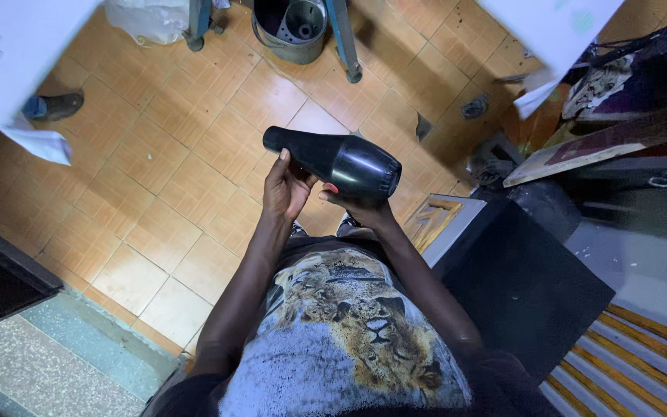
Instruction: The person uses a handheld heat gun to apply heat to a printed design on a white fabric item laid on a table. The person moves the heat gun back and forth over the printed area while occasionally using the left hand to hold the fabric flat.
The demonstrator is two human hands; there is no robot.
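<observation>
Black dryer [333, 160] sits in both our hands above the tiled floor [156, 162]; our left hand [286, 188] wraps its narrow end, our right hand [360, 207] grips underneath, nothing else touched yet

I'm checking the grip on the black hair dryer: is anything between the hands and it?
Nothing visible. The left hand and the right hand both rest directly on the black hair dryer, held above the tiled floor.

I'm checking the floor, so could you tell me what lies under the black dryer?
Under the dryer, held by the left hand and right hand, are orange floor tiles. The tiles directly beneath are covered.
</observation>
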